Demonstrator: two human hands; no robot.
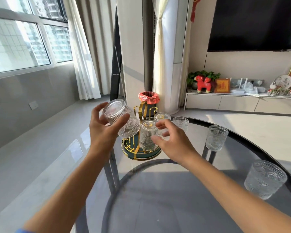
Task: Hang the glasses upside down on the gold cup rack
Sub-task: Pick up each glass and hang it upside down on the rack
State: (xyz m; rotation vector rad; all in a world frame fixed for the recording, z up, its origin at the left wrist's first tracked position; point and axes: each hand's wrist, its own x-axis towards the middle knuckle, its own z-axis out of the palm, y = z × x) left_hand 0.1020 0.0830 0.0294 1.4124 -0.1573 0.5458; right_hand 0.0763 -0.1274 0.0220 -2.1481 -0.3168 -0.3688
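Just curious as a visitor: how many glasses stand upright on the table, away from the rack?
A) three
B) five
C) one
A: three glasses stand rim up on the table, one far, one middle, one near.

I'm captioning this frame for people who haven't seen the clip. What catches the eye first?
The left hand holds a ribbed glass tilted bottom-up over the gold rack on the glass table. Two glasses already hang upside down on the rack, the nearer one beside the open right hand. Three more glasses stand upright to the right, the nearest at the table's edge.
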